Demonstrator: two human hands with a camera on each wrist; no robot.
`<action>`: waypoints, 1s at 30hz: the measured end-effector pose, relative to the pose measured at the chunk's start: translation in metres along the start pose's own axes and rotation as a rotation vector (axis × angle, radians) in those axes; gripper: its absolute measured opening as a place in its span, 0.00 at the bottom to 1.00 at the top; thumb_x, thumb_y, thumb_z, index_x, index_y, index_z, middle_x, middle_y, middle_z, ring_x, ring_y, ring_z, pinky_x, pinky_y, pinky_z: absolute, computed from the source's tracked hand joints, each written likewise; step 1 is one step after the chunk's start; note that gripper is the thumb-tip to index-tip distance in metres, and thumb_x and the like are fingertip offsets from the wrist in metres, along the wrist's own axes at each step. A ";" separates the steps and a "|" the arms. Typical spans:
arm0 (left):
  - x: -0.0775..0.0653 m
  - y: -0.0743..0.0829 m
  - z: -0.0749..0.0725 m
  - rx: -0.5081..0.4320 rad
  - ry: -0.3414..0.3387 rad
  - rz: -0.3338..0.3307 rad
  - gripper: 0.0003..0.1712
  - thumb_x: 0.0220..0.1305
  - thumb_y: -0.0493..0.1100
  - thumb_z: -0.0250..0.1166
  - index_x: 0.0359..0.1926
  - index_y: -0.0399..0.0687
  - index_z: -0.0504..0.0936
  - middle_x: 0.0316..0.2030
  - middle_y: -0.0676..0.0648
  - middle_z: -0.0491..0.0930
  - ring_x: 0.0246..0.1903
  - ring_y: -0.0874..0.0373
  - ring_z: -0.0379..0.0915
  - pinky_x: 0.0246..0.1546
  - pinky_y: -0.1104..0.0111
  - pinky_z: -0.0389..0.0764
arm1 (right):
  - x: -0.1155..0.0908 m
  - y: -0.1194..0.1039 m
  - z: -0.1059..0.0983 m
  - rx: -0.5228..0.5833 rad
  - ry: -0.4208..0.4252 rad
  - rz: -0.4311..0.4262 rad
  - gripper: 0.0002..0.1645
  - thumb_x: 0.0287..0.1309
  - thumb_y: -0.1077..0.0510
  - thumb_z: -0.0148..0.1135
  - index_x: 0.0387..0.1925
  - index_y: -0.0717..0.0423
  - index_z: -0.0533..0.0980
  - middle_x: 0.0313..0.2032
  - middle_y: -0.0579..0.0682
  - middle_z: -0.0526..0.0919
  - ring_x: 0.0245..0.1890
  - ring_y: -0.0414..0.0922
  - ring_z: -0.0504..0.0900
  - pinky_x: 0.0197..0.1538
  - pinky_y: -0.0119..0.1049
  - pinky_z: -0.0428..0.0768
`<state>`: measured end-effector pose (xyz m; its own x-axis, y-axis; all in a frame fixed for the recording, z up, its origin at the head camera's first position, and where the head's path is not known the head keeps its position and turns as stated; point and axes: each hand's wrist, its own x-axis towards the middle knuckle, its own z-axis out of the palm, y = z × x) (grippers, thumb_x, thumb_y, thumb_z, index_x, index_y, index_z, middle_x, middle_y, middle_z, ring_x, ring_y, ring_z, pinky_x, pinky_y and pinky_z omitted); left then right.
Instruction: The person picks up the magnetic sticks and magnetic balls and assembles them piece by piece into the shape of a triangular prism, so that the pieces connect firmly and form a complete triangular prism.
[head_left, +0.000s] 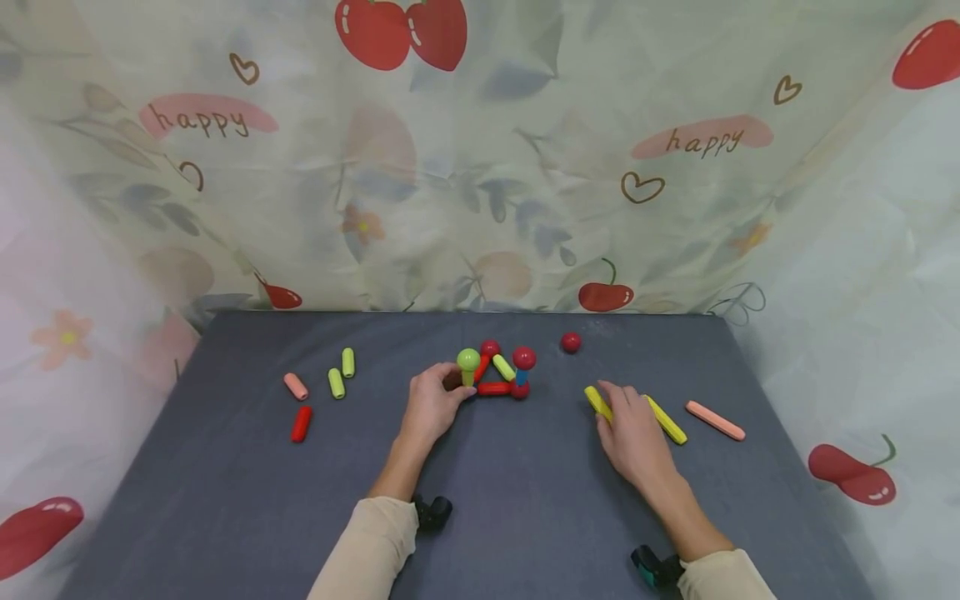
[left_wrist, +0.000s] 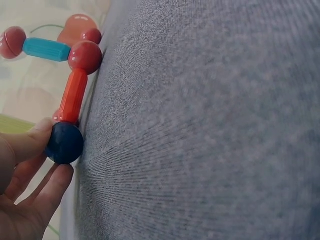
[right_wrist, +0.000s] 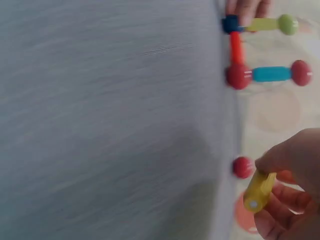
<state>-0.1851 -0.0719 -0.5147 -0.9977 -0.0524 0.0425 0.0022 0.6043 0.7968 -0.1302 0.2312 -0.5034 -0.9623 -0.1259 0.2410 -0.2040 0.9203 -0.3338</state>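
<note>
A triangular frame of rods and balls stands at the back centre. Its front red rod [head_left: 493,388] runs between a red ball [head_left: 520,389] and a dark blue ball [left_wrist: 65,143]. My left hand [head_left: 435,400] pinches that dark blue ball between thumb and fingers. Above it rises a yellow-green rod topped by a green ball [head_left: 468,360]. At the right corner a blue rod [left_wrist: 46,49] stands upright with a red ball [head_left: 524,358] on top. My right hand [head_left: 633,429] holds a yellow rod [right_wrist: 259,191] between thumb and fingers, its pale round end exposed.
Right of the frame lies a loose red ball [head_left: 571,342]. Another yellow rod [head_left: 666,419] and a long pink rod [head_left: 716,421] lie by my right hand. At left are two yellow-green rods [head_left: 336,383], a short pink rod [head_left: 296,386] and a red rod [head_left: 301,424]. A patterned curtain [head_left: 480,208] borders the table.
</note>
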 end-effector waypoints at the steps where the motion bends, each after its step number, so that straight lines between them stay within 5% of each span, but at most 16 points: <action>1: 0.000 0.000 0.000 0.001 0.001 -0.001 0.17 0.58 0.43 0.77 0.48 0.49 0.88 0.43 0.46 0.88 0.44 0.52 0.84 0.50 0.57 0.84 | 0.005 -0.004 -0.003 0.022 0.013 -0.004 0.31 0.62 0.63 0.68 0.65 0.62 0.72 0.45 0.59 0.81 0.43 0.53 0.78 0.48 0.50 0.77; 10: -0.001 0.001 0.000 0.006 0.005 -0.014 0.18 0.58 0.44 0.77 0.50 0.49 0.88 0.44 0.46 0.88 0.45 0.51 0.84 0.50 0.57 0.84 | 0.052 -0.054 -0.028 0.306 0.135 -0.095 0.28 0.65 0.61 0.67 0.65 0.58 0.74 0.47 0.57 0.77 0.44 0.51 0.76 0.47 0.45 0.78; 20: -0.002 0.002 0.003 0.005 0.016 -0.009 0.16 0.58 0.44 0.77 0.48 0.49 0.88 0.43 0.47 0.87 0.45 0.52 0.84 0.49 0.58 0.84 | 0.082 -0.090 -0.023 0.539 0.297 -0.219 0.22 0.66 0.59 0.67 0.59 0.56 0.76 0.47 0.53 0.79 0.45 0.46 0.80 0.49 0.43 0.82; 30: -0.002 0.002 0.003 -0.002 0.020 -0.023 0.17 0.57 0.43 0.78 0.48 0.49 0.88 0.43 0.46 0.88 0.45 0.52 0.85 0.49 0.57 0.84 | 0.095 -0.103 0.003 0.578 0.167 -0.205 0.19 0.65 0.56 0.69 0.56 0.53 0.78 0.49 0.51 0.83 0.52 0.48 0.81 0.53 0.47 0.84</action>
<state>-0.1837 -0.0681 -0.5145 -0.9959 -0.0823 0.0363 -0.0206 0.6012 0.7988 -0.2008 0.1234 -0.4492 -0.8618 -0.1760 0.4757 -0.4904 0.5291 -0.6925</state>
